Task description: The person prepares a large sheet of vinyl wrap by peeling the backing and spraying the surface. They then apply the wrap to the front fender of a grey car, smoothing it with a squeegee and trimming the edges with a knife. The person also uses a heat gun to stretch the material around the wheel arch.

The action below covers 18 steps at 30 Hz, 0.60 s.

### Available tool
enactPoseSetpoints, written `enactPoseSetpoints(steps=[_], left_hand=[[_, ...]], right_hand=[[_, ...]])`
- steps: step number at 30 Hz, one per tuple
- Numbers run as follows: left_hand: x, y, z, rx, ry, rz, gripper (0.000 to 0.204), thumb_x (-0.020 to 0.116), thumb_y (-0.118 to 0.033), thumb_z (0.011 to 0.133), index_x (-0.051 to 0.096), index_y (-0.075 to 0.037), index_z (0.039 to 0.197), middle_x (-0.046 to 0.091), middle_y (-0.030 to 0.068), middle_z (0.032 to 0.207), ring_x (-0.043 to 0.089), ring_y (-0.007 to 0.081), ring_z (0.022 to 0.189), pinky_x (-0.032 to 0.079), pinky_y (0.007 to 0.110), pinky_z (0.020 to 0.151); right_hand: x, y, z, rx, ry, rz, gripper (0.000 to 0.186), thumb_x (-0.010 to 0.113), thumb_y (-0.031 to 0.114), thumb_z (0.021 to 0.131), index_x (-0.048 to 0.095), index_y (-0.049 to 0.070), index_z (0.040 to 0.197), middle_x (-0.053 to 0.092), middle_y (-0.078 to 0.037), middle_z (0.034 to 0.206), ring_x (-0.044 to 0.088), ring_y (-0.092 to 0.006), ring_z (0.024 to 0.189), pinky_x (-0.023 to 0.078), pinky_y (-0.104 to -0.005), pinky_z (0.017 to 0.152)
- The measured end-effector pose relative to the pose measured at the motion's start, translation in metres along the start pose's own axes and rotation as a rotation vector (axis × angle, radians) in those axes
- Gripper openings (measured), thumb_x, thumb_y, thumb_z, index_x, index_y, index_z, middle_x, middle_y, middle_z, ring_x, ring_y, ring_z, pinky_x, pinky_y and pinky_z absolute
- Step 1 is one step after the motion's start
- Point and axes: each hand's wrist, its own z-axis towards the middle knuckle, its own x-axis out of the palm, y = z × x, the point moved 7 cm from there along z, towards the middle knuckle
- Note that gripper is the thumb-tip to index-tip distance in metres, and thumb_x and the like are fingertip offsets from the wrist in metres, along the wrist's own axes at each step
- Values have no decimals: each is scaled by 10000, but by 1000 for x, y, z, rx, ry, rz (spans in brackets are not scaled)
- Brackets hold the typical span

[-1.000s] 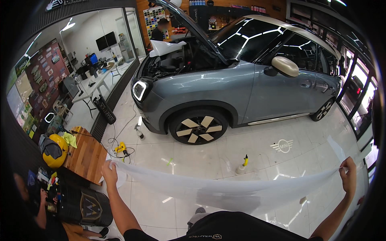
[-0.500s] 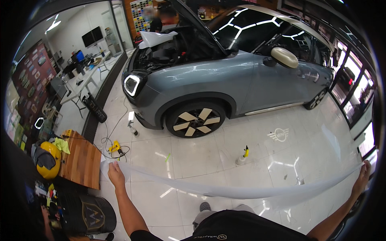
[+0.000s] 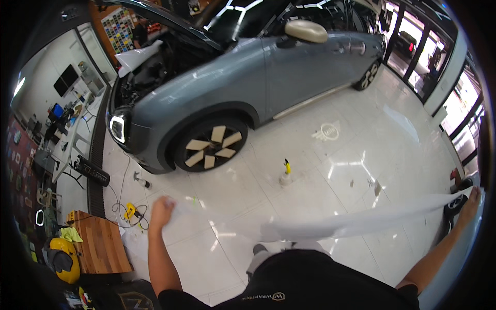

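Note:
A long sheet of thin, see-through film (image 3: 330,226) sags in front of my body, stretched between my two hands. My left hand (image 3: 162,211) is closed on one end of it. At the far right, my right hand (image 3: 470,202) pinches the other end near the rim of the view. Beyond the film stands a blue-grey car (image 3: 206,98) with its hood raised. Its front wheel (image 3: 212,147) faces me, and a whitish sheet (image 3: 137,57) lies over the edge of the engine bay.
On the tiled floor stand a yellow-topped spray bottle (image 3: 285,174) and another spray bottle (image 3: 142,181). A yellow heat gun (image 3: 133,211) with its cord lies near a wooden box (image 3: 101,243). Another car's wheel (image 3: 454,205) is close to my right hand. A person (image 3: 140,33) is in the background.
My view has turned to the right, so the car sits further left. My left hand has risen a little with its end of the film, and the film hangs more bunched toward the right.

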Motion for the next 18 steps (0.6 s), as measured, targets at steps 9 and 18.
enactPoseSetpoints(steps=[9, 18], left_hand=[[-92, -10, 4, -162, -565, 95, 359, 625, -178, 884, 591, 93, 1117, 618, 264, 1074, 581, 425, 1024, 453, 413, 892], [-140, -3, -49, -463, -962, 114, 347, 613, -199, 907, 608, 71, 1125, 617, 238, 1116, 578, 400, 1037, 450, 423, 910]], right_hand=[[97, 40, -54, 47, 150, 195, 290, 525, 204, 997, 581, -15, 1178, 614, -95, 1157, 554, -159, 1099, 417, -279, 982], [186, 44, -56, 168, 355, 589, 127, 561, 58, 939, 582, -16, 1040, 581, -70, 1059, 554, -157, 992, 448, -277, 913]])
